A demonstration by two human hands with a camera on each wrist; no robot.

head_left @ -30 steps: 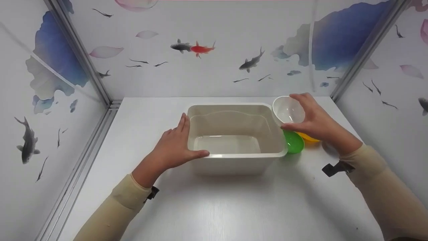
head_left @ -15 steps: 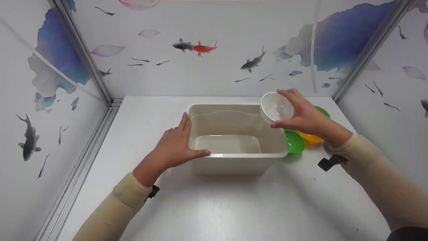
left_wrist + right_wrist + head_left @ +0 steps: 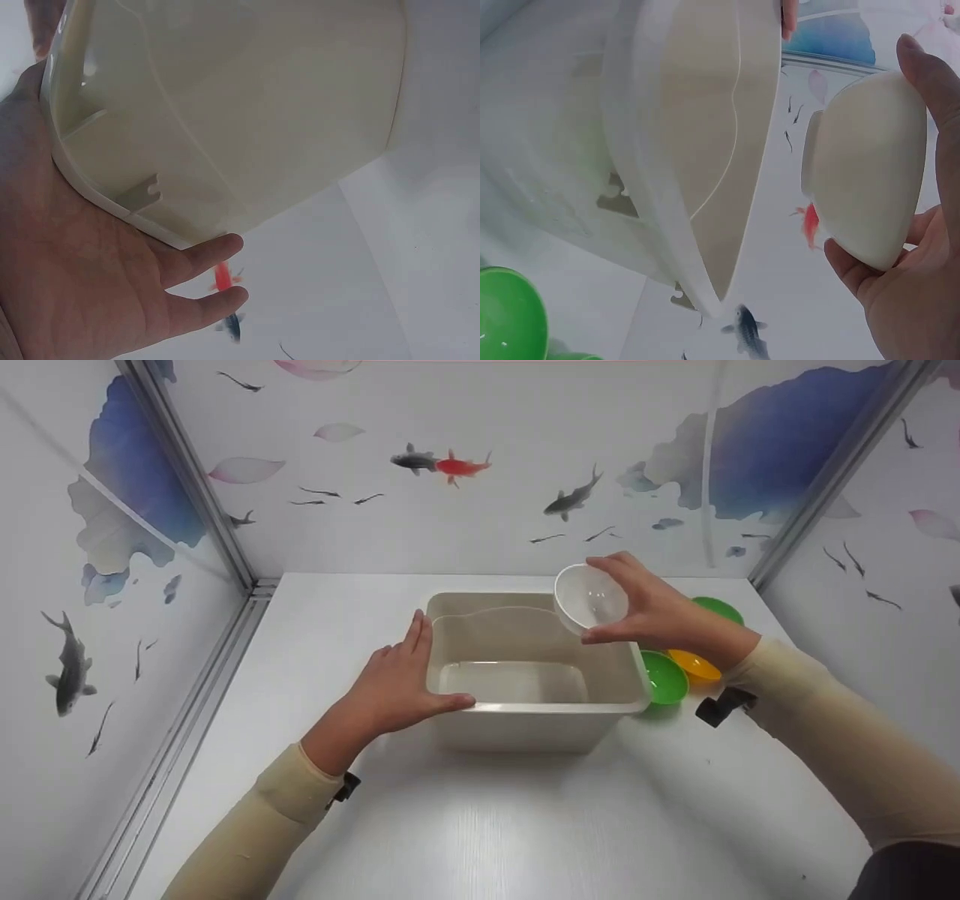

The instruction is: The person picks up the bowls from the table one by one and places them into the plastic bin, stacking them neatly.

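A white bowl (image 3: 589,598) is held by my right hand (image 3: 651,604), thumb on the near rim and fingers on the far rim. It hangs tilted above the right back part of a beige plastic tub (image 3: 525,709), its inside facing me. In the right wrist view the bowl (image 3: 870,169) shows its outer side and foot, apart from the tub. My left hand (image 3: 394,690) rests against the tub's left end, thumb along the front rim. From the left wrist view, that hand's fingers (image 3: 202,255) lie straight beside the tub wall. The tub's visible floor holds nothing.
Right of the tub stand a green bowl (image 3: 664,678), a yellow bowl (image 3: 696,666) and another green bowl (image 3: 720,609), partly hidden by my right arm. Printed panels (image 3: 480,532) enclose the white table (image 3: 480,817) at the back and sides.
My right hand has carried the white bowl left, from beside the tub to over its right part. The green and yellow bowls show more now. My left hand stays at the tub.
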